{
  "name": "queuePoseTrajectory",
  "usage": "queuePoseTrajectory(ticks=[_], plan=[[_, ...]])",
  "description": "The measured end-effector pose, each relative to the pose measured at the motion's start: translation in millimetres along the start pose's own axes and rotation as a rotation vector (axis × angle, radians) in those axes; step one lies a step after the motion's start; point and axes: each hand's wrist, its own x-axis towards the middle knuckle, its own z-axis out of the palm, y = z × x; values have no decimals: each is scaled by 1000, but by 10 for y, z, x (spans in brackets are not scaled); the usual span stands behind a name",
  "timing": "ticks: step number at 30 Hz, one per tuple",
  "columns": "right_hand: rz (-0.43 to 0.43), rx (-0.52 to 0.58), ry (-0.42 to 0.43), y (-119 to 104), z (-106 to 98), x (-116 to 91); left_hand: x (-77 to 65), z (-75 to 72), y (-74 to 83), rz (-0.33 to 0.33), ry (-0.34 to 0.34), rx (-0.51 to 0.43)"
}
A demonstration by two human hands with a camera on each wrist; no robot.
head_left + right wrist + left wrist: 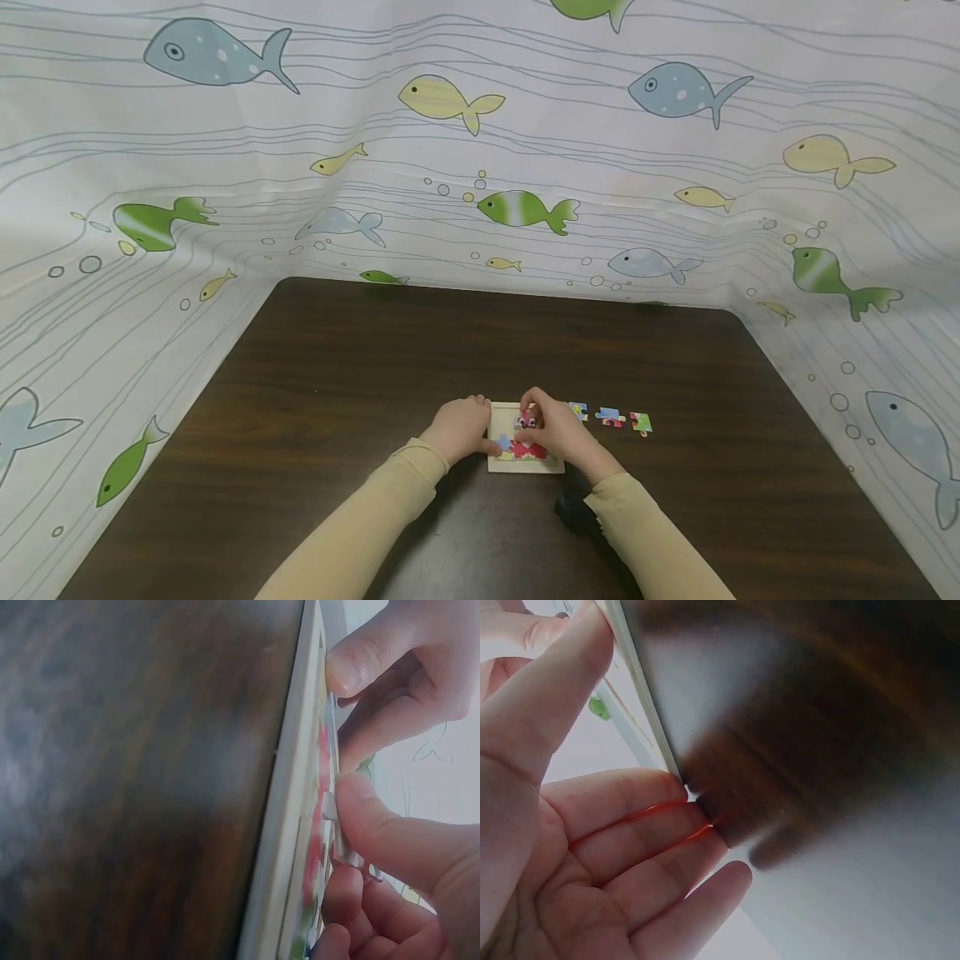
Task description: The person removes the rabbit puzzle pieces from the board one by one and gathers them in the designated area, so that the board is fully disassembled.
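Observation:
A small jigsaw puzzle tray [525, 468] with a pale frame lies on the table, its lower part filled with colourful pieces. Between thumb and fingers, my right hand [558, 432] pinches a pink puzzle piece [527, 419] over the tray; in the right wrist view this piece [343, 844] is tilted and seen edge-on. My left hand [459, 427] rests at the tray's left side. Its thumb [577, 671] lies over the rim, and the nearly straight fingers [649, 855] extend along the edge. Three loose puzzle pieces [611, 417] lie to the right of the tray, the nearest partly behind my right hand.
The dark wooden table [360, 358] stretches around the tray. A white fish-patterned curtain [420, 158] encloses its back and sides. Beneath my right forearm sits a black object [573, 508], too dark to identify.

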Motion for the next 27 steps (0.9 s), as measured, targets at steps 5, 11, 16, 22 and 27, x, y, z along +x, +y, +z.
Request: queuePoseTrajectory(ticks=[5,11,16,22,27], plan=[[-3,1,25,12,7,6,7,-3,1,-8,-13,-5],[0,21,52,15,-23,3,15,13,-1,-6,-7,-1],[3,64,74,49,-58,-3,8,8,1,-4,1,-5],[26,83,138,116,-113,-31,-17,-19,11,-5,-10,-1],[27,93,155,154,-178,-72,-24,-28,14,-8,-25,8]])
